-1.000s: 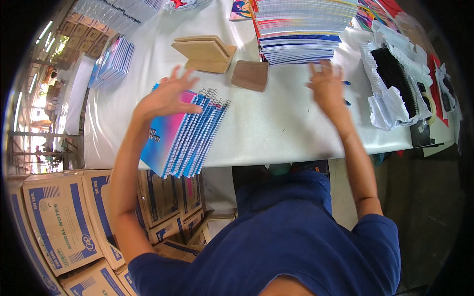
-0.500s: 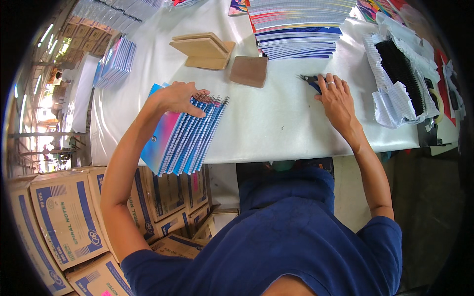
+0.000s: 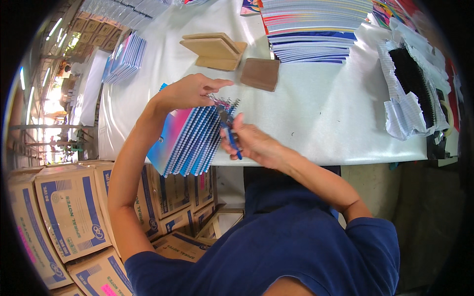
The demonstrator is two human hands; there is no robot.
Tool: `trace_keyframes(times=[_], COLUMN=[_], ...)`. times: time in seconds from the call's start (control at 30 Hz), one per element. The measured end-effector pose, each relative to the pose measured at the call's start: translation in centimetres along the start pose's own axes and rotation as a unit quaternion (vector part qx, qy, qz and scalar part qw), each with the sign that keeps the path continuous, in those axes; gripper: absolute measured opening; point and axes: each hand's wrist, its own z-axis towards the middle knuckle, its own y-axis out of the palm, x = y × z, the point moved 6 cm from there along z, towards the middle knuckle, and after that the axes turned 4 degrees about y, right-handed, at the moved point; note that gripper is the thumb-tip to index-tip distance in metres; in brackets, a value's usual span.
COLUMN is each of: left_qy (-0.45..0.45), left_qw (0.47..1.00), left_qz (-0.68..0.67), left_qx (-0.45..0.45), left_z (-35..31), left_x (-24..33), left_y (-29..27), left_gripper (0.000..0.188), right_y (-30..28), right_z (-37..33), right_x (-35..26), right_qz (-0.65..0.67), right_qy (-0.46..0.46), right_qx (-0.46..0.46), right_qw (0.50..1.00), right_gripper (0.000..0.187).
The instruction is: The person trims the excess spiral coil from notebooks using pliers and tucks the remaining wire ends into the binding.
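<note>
A stack of spiral notebooks [image 3: 190, 140] with blue and pink covers stands at the table's front edge, left of centre. Loose wire ends [image 3: 229, 102] stick out from the spirals at its far end. My left hand [image 3: 190, 90] rests over that far end, its fingers stretched to the right above the wires. Closed around the blue handles of small wire cutters [image 3: 229, 129] is my right hand [image 3: 256, 143]. The cutters' dark jaws reach in beside the wire ends, close to my left fingers; exactly what the jaws touch is too small to tell.
A folded cardboard piece [image 3: 215, 51] and a brown pad [image 3: 260, 74] lie beyond the hands. Farther back rises a tall notebook stack [image 3: 313, 34]. Torn white wrapping [image 3: 400, 111] holds black coils [image 3: 412, 84] at the right. Cardboard cartons [image 3: 74, 212] are piled below left.
My right hand has carried the wire cutters from the table's right side leftward to the notebook stack. My left fingers have straightened and lifted off the wire ends a little.
</note>
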Motion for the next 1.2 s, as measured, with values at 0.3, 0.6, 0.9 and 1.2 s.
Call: trace_keyframes(times=[0.3, 0.6, 0.9, 1.2], left_qy=[0.037, 0.021, 0.024, 0.016], left_qw=[0.997, 0.997, 0.997, 0.998], left_qz=[-0.015, -0.018, -0.018, -0.011], left_qx=[0.067, 0.069, 0.067, 0.056], left_z=[-0.3, 0.0, 0.3, 0.4], left_x=[-1.1, -0.8, -1.0, -0.9], left_y=[0.2, 0.3, 0.5, 0.6], left_gripper=[0.068, 0.067, 0.068, 0.068], right_y=[1.6, 1.3, 0.8, 0.2], right_z=[3.4, 3.8, 3.2, 3.5], right_x=[1.6, 1.7, 2.4, 2.2], right_qz=[0.048, 0.074, 0.036, 0.087], right_qy=[0.096, 0.1, 0.068, 0.075], right_qx=[-0.003, 0.0, 0.05, 0.009], right_qw=[0.994, 0.992, 0.996, 0.993], right_gripper=[0.083, 0.076, 0.082, 0.08])
